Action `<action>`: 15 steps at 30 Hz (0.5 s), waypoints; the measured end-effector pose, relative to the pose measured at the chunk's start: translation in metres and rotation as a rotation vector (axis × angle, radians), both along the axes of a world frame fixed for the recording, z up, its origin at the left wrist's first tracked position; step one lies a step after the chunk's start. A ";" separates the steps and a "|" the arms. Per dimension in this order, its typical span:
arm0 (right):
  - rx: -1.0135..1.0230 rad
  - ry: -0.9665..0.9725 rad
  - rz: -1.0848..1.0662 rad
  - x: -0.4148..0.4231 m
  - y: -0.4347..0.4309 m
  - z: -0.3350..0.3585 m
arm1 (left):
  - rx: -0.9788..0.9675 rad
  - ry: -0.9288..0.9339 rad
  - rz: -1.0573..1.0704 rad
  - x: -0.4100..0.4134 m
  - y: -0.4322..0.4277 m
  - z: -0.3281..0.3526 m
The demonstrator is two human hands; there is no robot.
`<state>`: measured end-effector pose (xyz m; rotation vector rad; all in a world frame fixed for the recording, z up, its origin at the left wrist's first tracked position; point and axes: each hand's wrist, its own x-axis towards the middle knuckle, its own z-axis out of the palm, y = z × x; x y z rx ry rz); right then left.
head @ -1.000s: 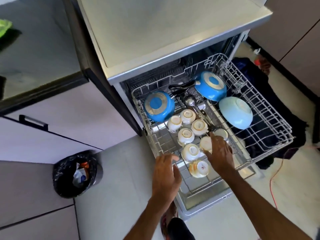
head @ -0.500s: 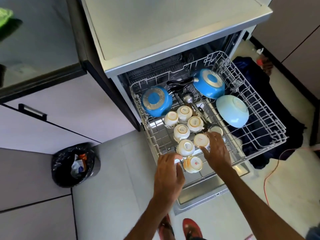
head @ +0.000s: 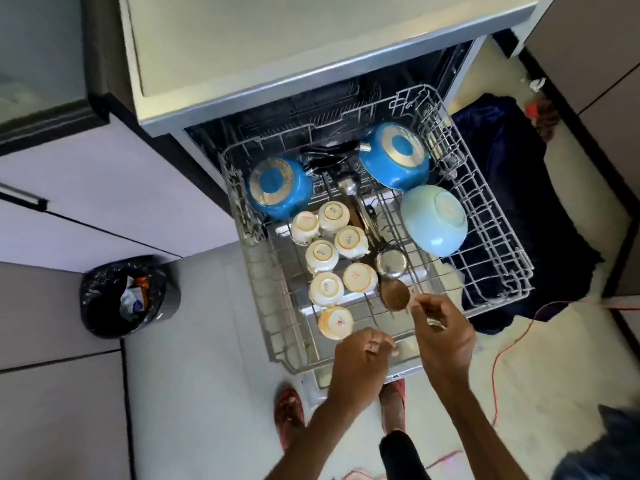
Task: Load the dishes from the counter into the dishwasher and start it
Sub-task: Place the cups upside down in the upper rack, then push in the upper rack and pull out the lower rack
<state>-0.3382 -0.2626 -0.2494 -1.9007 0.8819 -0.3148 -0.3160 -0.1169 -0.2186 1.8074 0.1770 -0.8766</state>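
Note:
The dishwasher's wire rack is pulled out in front of me. It holds two upturned blue pans, a pale blue bowl, several upturned white cups, a steel cup and a brown round-headed spoon. My right hand is at the rack's front right, thumb and forefinger pinching what looks like the spoon's thin handle. My left hand hovers over the rack's front rim beside the nearest cup, fingers loosely curled, nothing visible in it.
The open dishwasher door lies under the rack, by my feet in red sandals. A black-lined bin stands on the floor at left. A dark blue cloth and an orange cable lie at right. The counter top is above.
Both hands have drawn back toward me from the cups to the rack's front edge. My right hand left the cup it touched and now pinches at the spoon.

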 end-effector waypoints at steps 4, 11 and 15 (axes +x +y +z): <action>0.239 0.211 0.061 -0.026 -0.035 -0.010 | -0.011 0.367 0.179 -0.005 -0.033 0.008; 0.976 0.261 -0.123 -0.036 -0.072 0.000 | -0.274 0.798 0.904 -0.021 -0.047 0.010; 1.104 0.141 -0.269 -0.021 -0.075 -0.007 | -0.434 0.794 1.160 -0.008 -0.046 0.001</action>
